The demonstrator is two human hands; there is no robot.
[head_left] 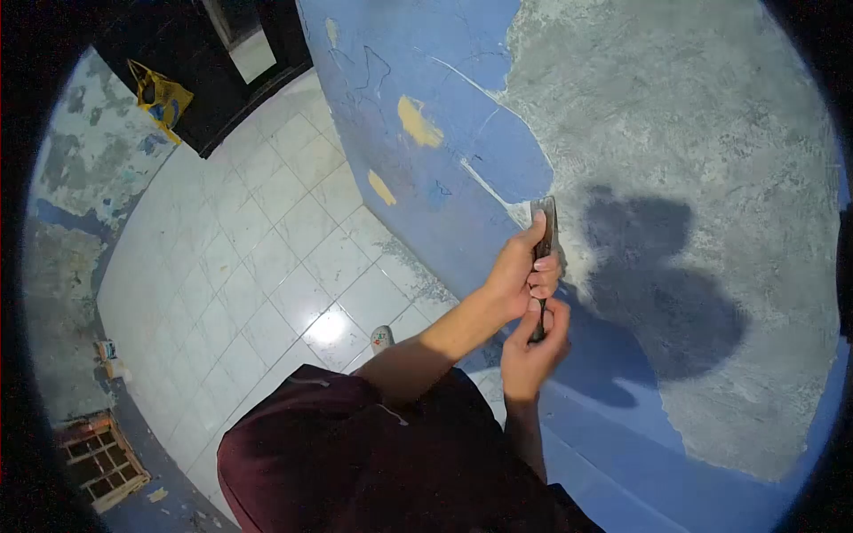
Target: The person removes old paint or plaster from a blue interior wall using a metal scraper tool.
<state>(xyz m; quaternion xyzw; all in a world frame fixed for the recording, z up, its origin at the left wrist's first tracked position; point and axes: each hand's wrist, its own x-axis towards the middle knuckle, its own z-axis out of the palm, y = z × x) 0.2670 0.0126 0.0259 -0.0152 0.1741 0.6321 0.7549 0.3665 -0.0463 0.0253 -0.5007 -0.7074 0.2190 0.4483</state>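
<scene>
A putty knife (545,210) with a broad, worn flat blade points upward at the painted wall. My left hand (520,271) is wrapped round its handle, the thumb laid along the base of the blade. Just below, the fingers of my right hand (533,351) are closed on the dark lower end of the handle. The blade tip overlaps the border between the blue paint (484,209) and a large rough grey patch (737,115). Pale scraped lines run through the blue paint beside the blade.
My shadow falls across the grey patch. White floor tiles (267,240) extend to the left, with a shoe tip (382,338) below. A yellow bag (164,99) hangs by a dark door (169,44). A small barred window (102,462) sits in the peeling wall at lower left.
</scene>
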